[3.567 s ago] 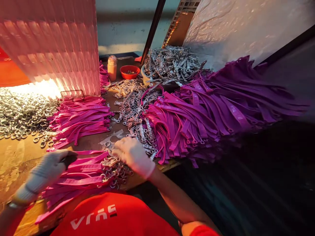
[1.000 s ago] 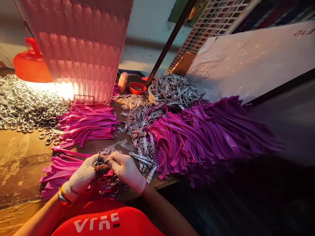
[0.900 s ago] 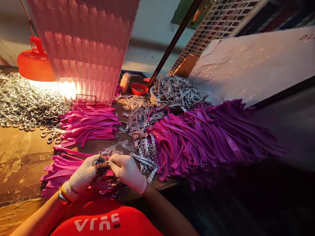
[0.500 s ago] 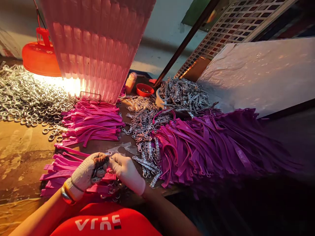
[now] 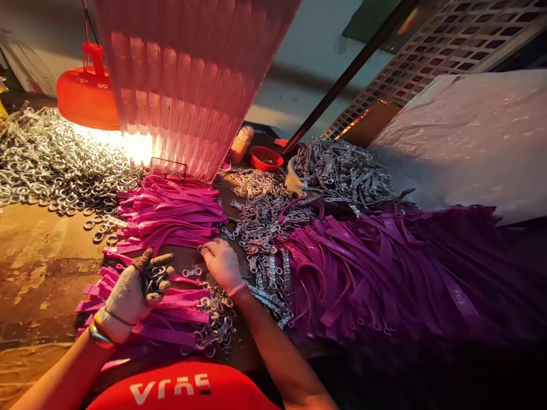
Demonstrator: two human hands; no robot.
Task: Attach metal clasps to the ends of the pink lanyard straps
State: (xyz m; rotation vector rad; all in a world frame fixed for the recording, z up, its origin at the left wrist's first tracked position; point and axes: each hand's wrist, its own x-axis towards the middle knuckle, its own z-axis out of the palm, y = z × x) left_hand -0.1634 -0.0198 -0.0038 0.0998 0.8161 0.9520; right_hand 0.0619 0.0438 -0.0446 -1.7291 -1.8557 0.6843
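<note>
My left hand, in a knit glove with dark-stained fingers, cups several small metal rings in its curled fingers. It is above the near pile of pink straps. Right of it lies a metal link piece with a ring at each end. My right hand, in a thin pale glove, has its fingertips pinched at the end of a pink strap along the front of the far pile. Metal links and rings cluster at the right ends of the near straps.
A heap of metal rings lies under a red lamp at left. A corrugated translucent sheet stands behind the straps. To the right are loose metal links, a large purple strap pile, a filled tub and a red bowl.
My hands have parted. The right moved up and forward to the far strap pile; the left shifted slightly left and its fingers loosened around the rings. A link piece now lies between them.
</note>
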